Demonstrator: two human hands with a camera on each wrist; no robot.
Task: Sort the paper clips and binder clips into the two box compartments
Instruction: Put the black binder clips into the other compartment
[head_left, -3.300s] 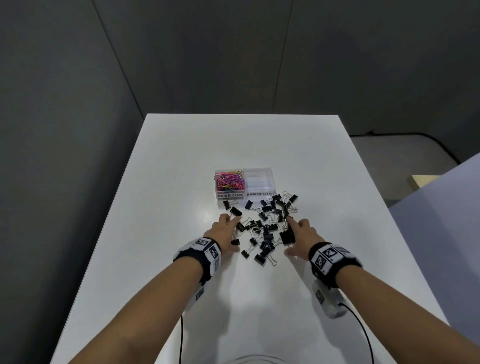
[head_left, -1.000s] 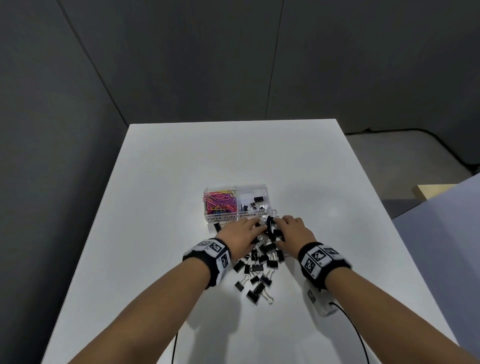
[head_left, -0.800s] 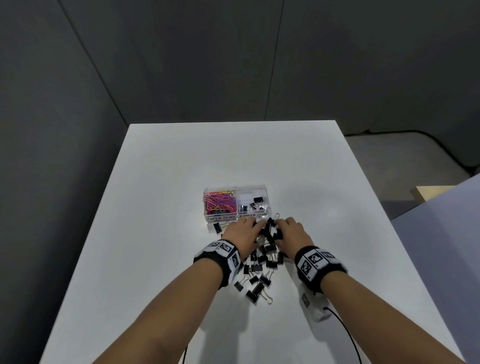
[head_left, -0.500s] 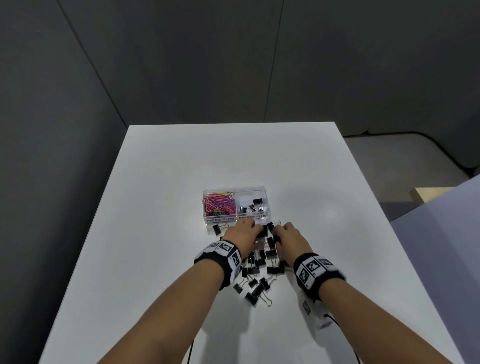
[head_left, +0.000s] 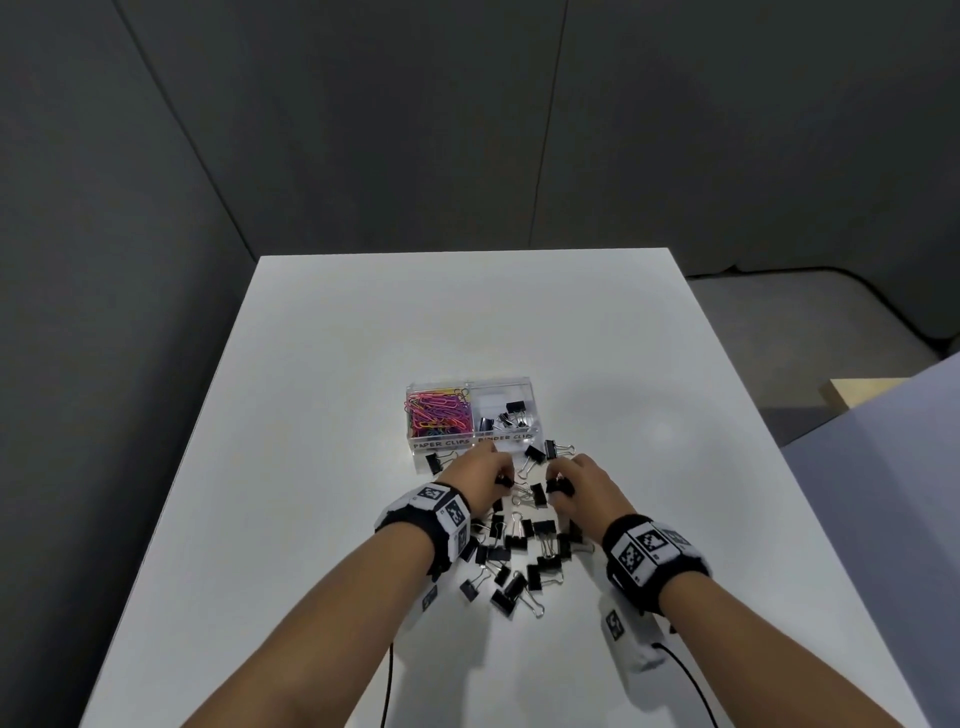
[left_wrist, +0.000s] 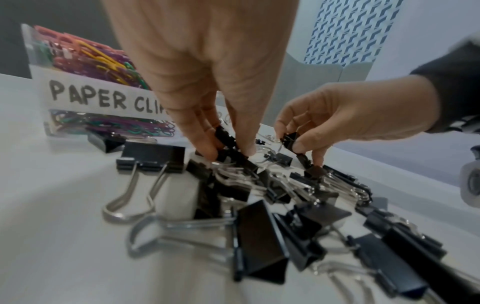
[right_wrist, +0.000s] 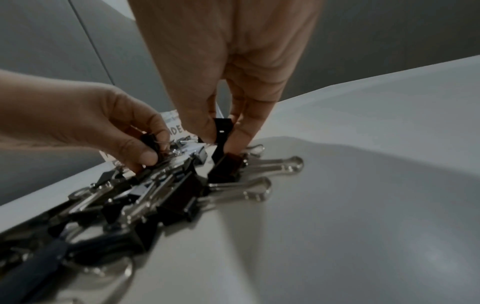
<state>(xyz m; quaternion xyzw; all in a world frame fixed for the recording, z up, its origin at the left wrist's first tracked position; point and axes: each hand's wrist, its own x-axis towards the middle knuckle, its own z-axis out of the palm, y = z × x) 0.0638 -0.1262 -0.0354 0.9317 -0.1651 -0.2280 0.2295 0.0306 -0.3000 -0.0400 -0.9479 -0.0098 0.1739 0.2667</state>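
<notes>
On the white worktop (head_left: 322, 467) a clear two-compartment box (head_left: 470, 387) stands near the middle. Its left compartment, labelled PAPER CLIPS, is filled with coloured paper clips (head_left: 439, 413); its right compartment holds a few black binder clips (head_left: 506, 418) and carries a label only partly readable. On the near side of the box a loose heap of binder clips (head_left: 519, 551) is spread on the worktop, running from just beside the box's front wall back between the two wrists, with one clip (head_left: 434, 462) lying alone near the box's left front corner. The left hand (head_left: 480, 480) reaches into the far part of the heap, and in the left wrist view its thumb and fingers pinch a black binder clip (left_wrist: 228, 142) with the fingertips (left_wrist: 205, 144) pointing down at the pile. The right hand (head_left: 582, 486) is just to the right of it, the two hands near each other but apart, and its thumb and fingers pinch another black binder clip (right_wrist: 222, 131) held upright above the clips lying on the worktop. Both wrists wear dark bands with black-and-white square markers (head_left: 641, 548), and a thin black cable (head_left: 691, 680) trails from the right wrist toward the near edge. Dark grey wall panels (head_left: 363, 130) rise beyond the far edge of the worktop.
</notes>
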